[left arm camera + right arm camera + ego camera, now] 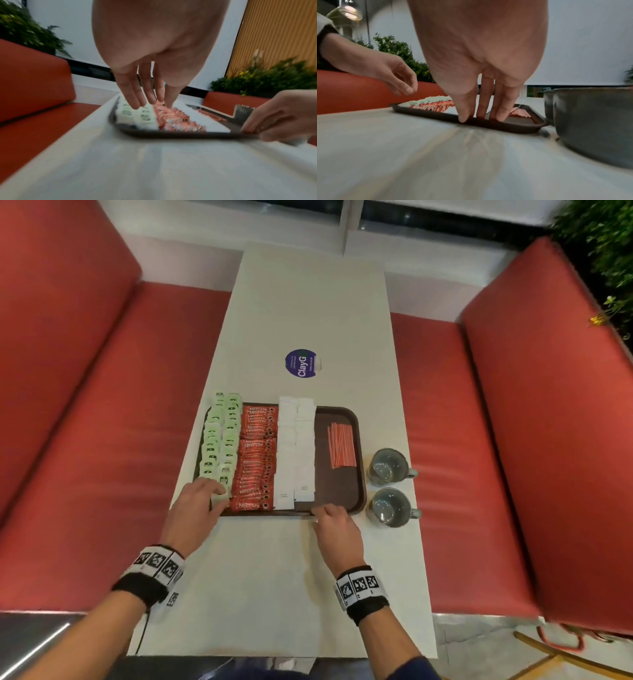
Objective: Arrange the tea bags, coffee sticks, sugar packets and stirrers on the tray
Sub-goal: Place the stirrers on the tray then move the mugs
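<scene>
A brown tray [339, 474] lies on the white table. From left to right it holds green tea bags [219, 440] in two rows, red coffee sticks [257, 460], white sugar packets [296, 450] and a bundle of red stirrers [341, 445]. My left hand [212, 491] hovers over the tray's near left corner. Its fingers [133, 102] point down, relaxed, just above the nearest tea bags [144, 117], holding nothing. My right hand [325, 513] grips the tray's near rim [513, 127], thumb outside and fingers [500, 116] inside.
Two grey mugs [388, 467] [390, 506] stand just right of the tray, close to my right hand. A round purple sticker [301, 363] lies beyond the tray. Red benches [85, 440] flank the table on both sides.
</scene>
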Demonstrator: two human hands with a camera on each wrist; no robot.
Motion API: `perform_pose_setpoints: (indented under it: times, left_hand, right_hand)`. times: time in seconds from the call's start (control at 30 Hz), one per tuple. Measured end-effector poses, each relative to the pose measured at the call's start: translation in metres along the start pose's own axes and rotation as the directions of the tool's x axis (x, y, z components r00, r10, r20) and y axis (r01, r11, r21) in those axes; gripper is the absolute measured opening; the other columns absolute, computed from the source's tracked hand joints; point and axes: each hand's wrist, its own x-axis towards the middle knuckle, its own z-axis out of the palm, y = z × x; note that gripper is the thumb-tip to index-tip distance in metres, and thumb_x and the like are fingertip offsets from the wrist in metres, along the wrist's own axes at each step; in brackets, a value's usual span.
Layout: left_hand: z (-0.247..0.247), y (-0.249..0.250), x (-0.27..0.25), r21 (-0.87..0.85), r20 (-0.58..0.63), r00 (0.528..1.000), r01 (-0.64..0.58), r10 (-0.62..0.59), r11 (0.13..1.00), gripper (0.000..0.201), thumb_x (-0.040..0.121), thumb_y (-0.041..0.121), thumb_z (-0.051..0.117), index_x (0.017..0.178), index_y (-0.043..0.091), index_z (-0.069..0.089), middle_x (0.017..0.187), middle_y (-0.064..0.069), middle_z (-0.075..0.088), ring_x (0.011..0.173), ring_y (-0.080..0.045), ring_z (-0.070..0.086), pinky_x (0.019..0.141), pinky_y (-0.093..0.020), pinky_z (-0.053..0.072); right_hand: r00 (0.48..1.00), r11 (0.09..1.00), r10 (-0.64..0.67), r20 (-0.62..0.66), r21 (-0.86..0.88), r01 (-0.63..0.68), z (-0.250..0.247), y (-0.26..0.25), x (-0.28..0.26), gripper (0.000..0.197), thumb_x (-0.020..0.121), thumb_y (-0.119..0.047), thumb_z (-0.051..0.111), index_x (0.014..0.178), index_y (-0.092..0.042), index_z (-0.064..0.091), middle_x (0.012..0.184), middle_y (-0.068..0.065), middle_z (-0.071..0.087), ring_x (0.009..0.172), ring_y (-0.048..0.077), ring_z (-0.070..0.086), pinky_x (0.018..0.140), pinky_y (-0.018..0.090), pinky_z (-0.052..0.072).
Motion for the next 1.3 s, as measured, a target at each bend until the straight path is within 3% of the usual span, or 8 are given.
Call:
perform_pose_setpoints:
  times: [0.2, 0.3, 0.43, 0.53, 0.73, 0.93, 1.07, 1.3]
  left_hand:
    - [0.005, -0.047, -0.001, -0.069, -0.004, 0.981, 0.193, -0.194, 0.979, 0.054, 0.091, 0.018, 0.087, 0.139, 0.006, 0.064, 0.128, -0.012, 0.054, 0.105, -0.036, 0.066, 0.099, -0.055, 0.057]
    - [0.003, -0.05, 0.027, -0.11, -0.001, 0.948, 0.315, -0.317, 0.943, 0.046, 0.1, 0.016, 0.077, 0.141, -0.001, 0.064, 0.126, -0.02, 0.063, 0.111, -0.041, 0.067, 0.109, -0.056, 0.05]
    - [0.0, -0.05, 0.066, -0.09, 0.027, 0.927, 0.374, -0.373, 0.923, 0.026, 0.1, 0.003, 0.071, 0.125, 0.001, 0.077, 0.087, -0.01, 0.076, 0.11, -0.042, 0.07, 0.116, -0.051, 0.044]
    - [0.004, -0.051, 0.098, -0.096, 0.041, 0.925, 0.379, -0.377, 0.92, 0.028, 0.098, 0.006, 0.073, 0.126, 0.006, 0.078, 0.07, 0.005, 0.067, 0.106, -0.039, 0.069, 0.118, -0.049, 0.042]
    - [0.012, -0.02, 0.162, -0.138, 0.031, 0.936, 0.351, -0.35, 0.926, 0.035, 0.096, 0.006, 0.077, 0.131, 0.007, 0.076, 0.094, -0.01, 0.077, 0.113, -0.04, 0.068, 0.114, -0.044, 0.043]
    - [0.021, 0.027, 0.205, -0.231, 0.055, 0.954, 0.301, -0.296, 0.925, 0.042, 0.091, 0.0, 0.079, 0.132, 0.007, 0.075, 0.089, -0.005, 0.073, 0.105, -0.034, 0.075, 0.114, -0.041, 0.05]
    - [0.035, 0.047, 0.227, -0.262, 0.082, 0.961, 0.277, -0.265, 0.924, 0.047, 0.092, 0.004, 0.081, 0.138, 0.008, 0.072, 0.114, -0.012, 0.081, 0.111, -0.029, 0.075, 0.118, -0.04, 0.047]
    - [0.052, 0.076, 0.24, -0.268, 0.093, 0.976, 0.216, -0.198, 0.939, 0.042, 0.095, 0.004, 0.078, 0.136, 0.011, 0.074, 0.112, -0.013, 0.081, 0.113, -0.031, 0.072, 0.118, -0.042, 0.045]
  right_hand:
    - [1.0, 0.997, -0.005, -0.029, -0.077, 0.003, 0.005, -0.019, 0.011, 0.026, 0.073, 0.004, 0.085, 0.089, -0.016, 0.079, 0.087, 0.001, 0.074, 0.08, 0.025, 0.07, 0.057, 0.035, 0.056]
    - [0.999, 0.996, 0.038, 0.013, -0.075, -0.037, -0.003, -0.023, 0.027, 0.025, 0.083, 0.006, 0.073, 0.097, -0.014, 0.079, 0.094, 0.003, 0.074, 0.088, 0.027, 0.07, 0.06, 0.036, 0.056]
    - [0.998, 0.997, 0.045, 0.032, -0.059, -0.043, -0.016, -0.023, 0.054, 0.032, 0.096, 0.006, 0.058, 0.115, -0.012, 0.076, 0.113, 0.006, 0.073, 0.107, 0.029, 0.067, 0.076, 0.043, 0.062]
    - [0.998, 0.997, 0.053, 0.025, -0.066, -0.051, -0.026, -0.021, 0.079, 0.033, 0.1, 0.005, 0.054, 0.12, -0.011, 0.075, 0.118, 0.007, 0.072, 0.113, 0.028, 0.065, 0.083, 0.042, 0.061]
    - [0.995, 0.987, 0.079, 0.054, -0.144, -0.071, -0.051, -0.005, 0.14, 0.028, 0.106, 0.004, 0.047, 0.121, -0.007, 0.068, 0.121, 0.013, 0.068, 0.114, 0.031, 0.064, 0.088, 0.04, 0.056]
    - [0.988, 0.974, 0.147, 0.04, -0.178, -0.138, -0.07, 0.019, 0.19, 0.022, 0.109, -0.001, 0.052, 0.124, -0.008, 0.066, 0.123, 0.014, 0.069, 0.114, 0.031, 0.068, 0.092, 0.039, 0.059]
    - [0.972, 0.965, 0.221, 0.079, -0.163, -0.206, -0.083, 0.033, 0.21, 0.025, 0.106, 0.0, 0.057, 0.13, -0.006, 0.063, 0.128, 0.017, 0.065, 0.12, 0.035, 0.065, 0.096, 0.041, 0.057]
    - [0.944, 0.949, 0.306, 0.122, -0.125, -0.291, -0.091, 0.03, 0.239, 0.031, 0.103, 0.003, 0.061, 0.133, -0.007, 0.062, 0.134, 0.016, 0.062, 0.13, 0.041, 0.06, 0.105, 0.045, 0.056]
